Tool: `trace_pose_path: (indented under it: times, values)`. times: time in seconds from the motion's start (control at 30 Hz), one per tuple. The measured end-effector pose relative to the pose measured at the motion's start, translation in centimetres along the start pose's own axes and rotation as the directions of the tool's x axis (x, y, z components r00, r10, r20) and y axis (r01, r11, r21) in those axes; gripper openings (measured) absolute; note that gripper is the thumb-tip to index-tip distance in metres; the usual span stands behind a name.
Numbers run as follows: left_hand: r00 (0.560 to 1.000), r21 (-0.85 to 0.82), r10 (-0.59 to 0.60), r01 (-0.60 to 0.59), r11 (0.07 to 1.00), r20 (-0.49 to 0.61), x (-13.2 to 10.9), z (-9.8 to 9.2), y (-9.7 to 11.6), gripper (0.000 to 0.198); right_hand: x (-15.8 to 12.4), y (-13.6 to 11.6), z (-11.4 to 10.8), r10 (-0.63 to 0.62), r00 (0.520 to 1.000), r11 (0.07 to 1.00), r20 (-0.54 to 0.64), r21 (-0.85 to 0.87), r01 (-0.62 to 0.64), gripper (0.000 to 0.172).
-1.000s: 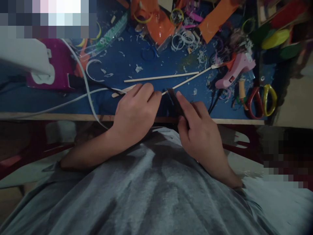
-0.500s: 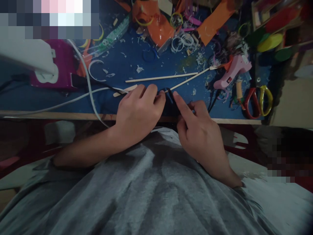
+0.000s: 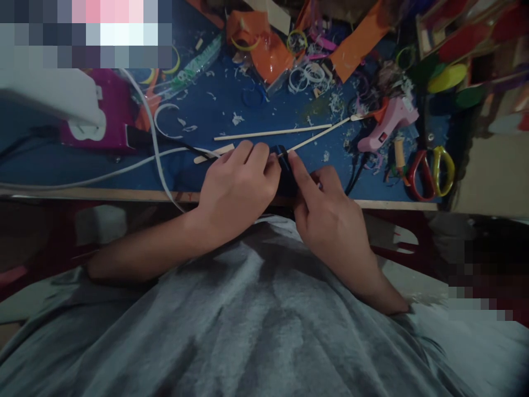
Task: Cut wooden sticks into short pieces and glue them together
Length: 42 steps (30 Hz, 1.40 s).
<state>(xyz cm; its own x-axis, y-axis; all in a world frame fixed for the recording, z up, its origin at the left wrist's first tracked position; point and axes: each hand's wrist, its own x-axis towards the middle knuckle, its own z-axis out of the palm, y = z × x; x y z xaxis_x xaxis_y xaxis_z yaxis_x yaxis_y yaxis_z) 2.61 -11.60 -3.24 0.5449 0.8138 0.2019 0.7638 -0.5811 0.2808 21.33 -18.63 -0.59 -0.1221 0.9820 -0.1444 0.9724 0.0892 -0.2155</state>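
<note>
My left hand (image 3: 237, 190) is closed, its thumb and fingertips pinching the near end of a thin wooden stick (image 3: 318, 135). A narrow black strip (image 3: 285, 159) crosses the stick just right of that pinch. My right hand (image 3: 330, 215) is curled around the strip's lower part, with the tip of its index finger pressed against the strip beside the stick. Whether the strip goes all the way around the stick I cannot tell. A second thin stick (image 3: 264, 133) lies on the blue tabletop (image 3: 198, 121) above my hands. Partly behind my left hand is a flat craft stick (image 3: 206, 156).
To the right lie a pink glue gun (image 3: 382, 131) and scissors (image 3: 422, 179) with red and yellow handles. At left sits a purple power socket box (image 3: 118, 105) with a white cable (image 3: 154, 129). Orange sheet scraps (image 3: 273, 55), rings and shavings cover the back.
My right index fingertip has moved slightly left, closer to my left hand, along with the black strip. The left hand keeps its pinch; the whole view has shifted a little.
</note>
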Motion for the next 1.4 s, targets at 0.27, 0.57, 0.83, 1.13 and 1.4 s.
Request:
trace_pose_path:
  times: [0.27, 0.57, 0.83, 1.13, 1.4]
  values:
    - [1.000, 0.037, 0.000, 0.000, 0.999, -0.014, 0.0, 0.1, 0.0, 0.044, -0.4, -0.1, 0.5, 0.002, 1.000, 0.999, -0.031, -0.034, -0.003, 0.075]
    - [1.000, 0.039, 0.002, -0.003, 0.999, 0.025, 0.2, -0.1, -0.2, 0.042, -0.6, 0.0, 0.4, 0.008, 0.999, 1.000, -0.042, -0.021, -0.009, 0.071]
    - [0.998, 0.077, 0.007, -0.012, 0.997, 0.067, 0.4, -0.6, -0.5, 0.043, 0.5, -0.2, 0.7, -0.008, 0.999, 0.998, -0.032, -0.061, 0.006, 0.077]
    - [0.991, 0.131, -0.013, -0.004, 0.991, 0.131, 0.5, -0.9, -0.4, 0.041, 0.4, -0.5, -0.3, 0.043, 0.994, 0.987, 0.101, -0.158, -0.027, 0.078]
    - [0.997, 0.161, 0.006, -0.017, 0.987, 0.071, 0.0, -0.7, 0.4, 0.041, 1.9, -1.1, -0.7, 0.069, 0.983, 0.984, 0.170, -0.173, -0.040, 0.085]
